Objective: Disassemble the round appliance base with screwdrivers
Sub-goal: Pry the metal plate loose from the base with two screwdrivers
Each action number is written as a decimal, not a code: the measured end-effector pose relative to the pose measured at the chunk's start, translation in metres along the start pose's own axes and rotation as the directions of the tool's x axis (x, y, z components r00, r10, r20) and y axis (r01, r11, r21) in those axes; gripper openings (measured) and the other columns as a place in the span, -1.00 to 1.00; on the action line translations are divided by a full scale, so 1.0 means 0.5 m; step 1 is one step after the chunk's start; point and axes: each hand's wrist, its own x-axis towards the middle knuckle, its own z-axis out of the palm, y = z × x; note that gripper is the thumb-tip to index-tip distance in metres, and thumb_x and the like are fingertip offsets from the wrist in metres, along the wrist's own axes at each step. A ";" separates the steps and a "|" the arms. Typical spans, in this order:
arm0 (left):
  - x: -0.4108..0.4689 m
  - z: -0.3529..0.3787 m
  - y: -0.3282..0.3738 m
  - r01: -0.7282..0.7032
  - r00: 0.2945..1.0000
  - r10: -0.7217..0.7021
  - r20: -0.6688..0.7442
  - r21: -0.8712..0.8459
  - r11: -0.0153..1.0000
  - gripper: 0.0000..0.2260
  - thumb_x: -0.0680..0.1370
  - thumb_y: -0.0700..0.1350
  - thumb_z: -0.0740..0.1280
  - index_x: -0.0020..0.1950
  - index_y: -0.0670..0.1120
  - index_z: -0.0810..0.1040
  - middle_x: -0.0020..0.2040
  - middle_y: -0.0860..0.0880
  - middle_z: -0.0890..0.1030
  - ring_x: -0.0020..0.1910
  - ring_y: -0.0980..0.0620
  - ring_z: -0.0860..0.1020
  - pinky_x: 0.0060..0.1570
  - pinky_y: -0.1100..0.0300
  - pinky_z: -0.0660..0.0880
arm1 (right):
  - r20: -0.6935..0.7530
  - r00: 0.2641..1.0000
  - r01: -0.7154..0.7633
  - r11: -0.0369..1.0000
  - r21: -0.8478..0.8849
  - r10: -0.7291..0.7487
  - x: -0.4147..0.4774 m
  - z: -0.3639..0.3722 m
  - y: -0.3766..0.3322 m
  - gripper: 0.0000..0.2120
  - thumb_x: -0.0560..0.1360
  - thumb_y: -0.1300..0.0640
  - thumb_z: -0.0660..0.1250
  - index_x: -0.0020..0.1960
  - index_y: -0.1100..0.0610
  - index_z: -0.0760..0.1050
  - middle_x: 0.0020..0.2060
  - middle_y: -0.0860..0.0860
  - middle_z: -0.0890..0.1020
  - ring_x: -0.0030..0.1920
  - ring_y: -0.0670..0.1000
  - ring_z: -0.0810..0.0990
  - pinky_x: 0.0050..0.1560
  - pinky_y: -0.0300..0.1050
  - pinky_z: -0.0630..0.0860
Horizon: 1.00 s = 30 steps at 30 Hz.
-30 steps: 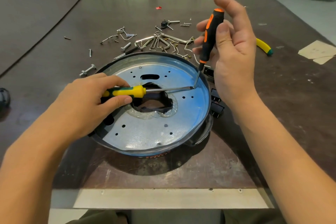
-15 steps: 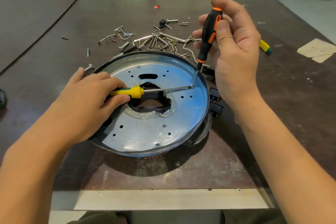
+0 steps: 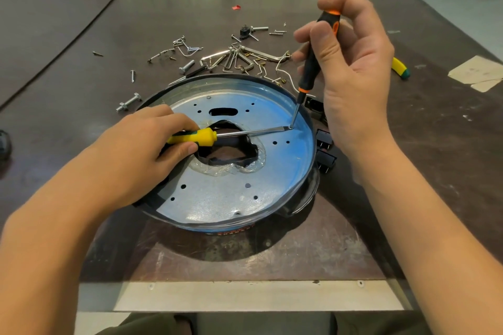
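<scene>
Head view: round base (image 3: pixel 217 198) sits mid-frame, both tips meeting at one spot near its right rim, right hand (image 3: pixel 351 68) pinching the orange screwdriver (image 3: pixel 313 54) almost upright over it, left hand (image 3: pixel 136 155) wrapped round the yellow screwdriver (image 3: pixel 196 136) lying flat, pointing right.

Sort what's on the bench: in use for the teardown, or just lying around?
In use: round base; yellow screwdriver, gripped by left hand; orange-black screwdriver, gripped by right hand.
Lying about: loose screws and clips; yellow-green handle; paper scraps; red scrap.
</scene>
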 end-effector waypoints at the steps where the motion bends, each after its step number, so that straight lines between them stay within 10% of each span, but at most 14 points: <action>1: 0.001 0.001 0.002 0.001 1.000 -0.001 0.000 0.006 1.000 -0.63 0.53 0.17 0.18 0.23 0.06 0.57 -0.04 0.09 0.49 -0.15 0.05 0.46 -0.20 0.10 0.40 | 0.004 1.000 -0.007 1.000 0.004 0.007 0.001 -0.002 0.000 -0.84 0.70 0.28 0.21 0.27 0.27 0.37 -0.04 0.29 0.62 -0.15 0.12 0.61 -0.10 0.04 0.58; 6: 0.005 0.010 0.010 0.028 1.000 -0.027 -0.013 0.010 1.000 -0.74 0.58 0.02 0.29 0.25 0.05 0.56 0.03 0.07 0.46 -0.09 0.01 0.46 -0.11 0.05 0.45 | 0.031 0.999 -0.023 0.999 0.026 0.022 0.001 -0.006 0.001 -0.82 0.74 0.26 0.07 0.31 0.24 0.34 0.12 0.34 0.63 -0.09 0.18 0.64 -0.16 -0.07 0.57; 12: 0.005 0.009 0.018 0.035 0.999 -0.036 0.034 0.037 0.999 -0.48 0.48 0.34 0.01 0.32 0.14 0.41 0.07 0.10 0.45 0.04 0.03 0.46 -0.01 0.01 0.49 | -0.016 0.999 0.034 0.998 -0.060 -0.035 0.000 0.001 0.007 -0.83 0.68 0.28 0.25 0.26 0.23 0.46 -0.04 0.04 0.53 -0.08 0.09 0.49 -0.08 0.26 0.57; 15: 0.007 0.011 0.019 0.025 0.999 -0.027 0.035 0.048 0.999 -0.45 0.45 0.36 -0.04 0.32 0.17 0.39 0.05 0.11 0.44 0.02 0.05 0.43 -0.07 0.04 0.47 | -0.038 0.997 0.067 0.992 -0.109 -0.072 0.005 -0.002 0.008 -0.75 0.64 0.30 0.32 0.31 0.30 0.49 -0.07 -0.01 0.53 -0.07 -0.11 0.51 0.03 0.05 0.57; 21: 0.017 0.009 0.031 0.031 0.999 -0.032 0.015 0.062 0.998 -0.63 0.49 0.25 0.14 0.20 0.13 0.47 0.00 0.11 0.46 -0.08 0.06 0.46 -0.21 0.07 0.51 | -0.020 1.000 -0.002 1.000 0.008 0.002 0.003 -0.005 0.006 -0.74 0.72 0.33 0.10 0.37 0.30 0.41 0.04 0.25 0.62 -0.03 0.15 0.64 0.00 -0.09 0.60; 30: 0.022 0.011 0.035 0.079 0.995 -0.083 0.054 0.075 0.994 -0.66 0.50 0.20 0.17 0.19 0.08 0.44 0.01 0.11 0.39 -0.09 0.05 0.43 -0.14 0.00 0.52 | -0.007 0.997 0.080 0.996 -0.048 -0.081 0.001 0.004 0.005 -0.75 0.61 0.32 0.35 0.28 0.25 0.48 -0.07 -0.02 0.55 -0.06 -0.09 0.53 0.04 -0.01 0.54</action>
